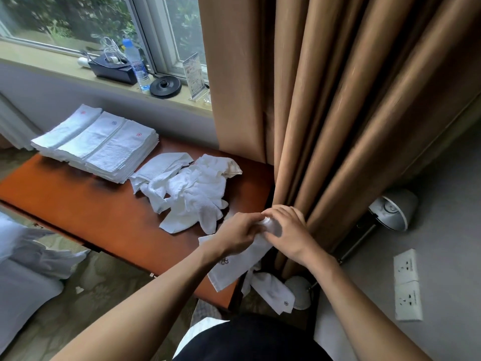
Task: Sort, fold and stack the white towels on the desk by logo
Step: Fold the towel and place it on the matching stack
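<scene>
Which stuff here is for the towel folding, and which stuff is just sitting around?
For the job: the held towel, which the left hand and right hand hold; crumpled towel pile; folded stacks; desk.

Just lying about: water bottle, kettle base, card stand, white lamp, curtain, wall sockets.

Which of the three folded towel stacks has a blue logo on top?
The middle stack: its logo is blue, while the left stack and right stack show red.
</scene>
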`<action>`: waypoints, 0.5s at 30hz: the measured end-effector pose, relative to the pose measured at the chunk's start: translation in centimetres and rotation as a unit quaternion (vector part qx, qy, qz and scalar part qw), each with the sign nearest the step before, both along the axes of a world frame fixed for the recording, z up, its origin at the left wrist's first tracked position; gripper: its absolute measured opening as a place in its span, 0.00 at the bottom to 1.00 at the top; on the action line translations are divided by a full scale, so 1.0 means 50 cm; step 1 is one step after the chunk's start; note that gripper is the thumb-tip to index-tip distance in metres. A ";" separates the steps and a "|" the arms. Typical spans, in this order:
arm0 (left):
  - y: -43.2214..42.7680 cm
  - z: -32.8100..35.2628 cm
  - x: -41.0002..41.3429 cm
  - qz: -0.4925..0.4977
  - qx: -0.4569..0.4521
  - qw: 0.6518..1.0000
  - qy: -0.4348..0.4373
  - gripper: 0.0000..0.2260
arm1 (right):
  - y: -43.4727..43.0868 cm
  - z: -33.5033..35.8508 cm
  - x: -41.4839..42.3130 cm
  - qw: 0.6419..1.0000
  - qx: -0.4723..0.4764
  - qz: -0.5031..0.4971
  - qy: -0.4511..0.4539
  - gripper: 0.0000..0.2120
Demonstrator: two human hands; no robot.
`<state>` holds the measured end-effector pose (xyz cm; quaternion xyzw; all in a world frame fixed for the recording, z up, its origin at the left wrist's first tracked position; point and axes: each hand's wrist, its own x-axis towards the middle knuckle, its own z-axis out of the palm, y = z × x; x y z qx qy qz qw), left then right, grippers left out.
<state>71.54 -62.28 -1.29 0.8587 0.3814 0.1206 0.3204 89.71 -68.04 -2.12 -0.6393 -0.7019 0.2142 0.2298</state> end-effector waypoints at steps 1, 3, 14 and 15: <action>-0.001 0.004 -0.005 -0.002 0.007 1.000 0.011 0.03 | 0.006 -0.001 -0.003 1.000 -0.007 0.006 0.000 0.19; -0.001 0.005 -0.020 0.004 0.007 0.999 0.041 0.06 | 0.016 -0.003 -0.006 1.000 -0.016 0.017 -0.006 0.17; -0.003 -0.022 -0.107 0.036 -0.071 0.990 0.117 0.08 | 0.013 -0.020 0.003 0.992 -0.070 0.004 0.100 0.08; -0.002 -0.027 -0.115 0.043 -0.062 0.988 0.133 0.10 | 0.010 -0.023 0.007 0.993 -0.068 -0.012 0.094 0.08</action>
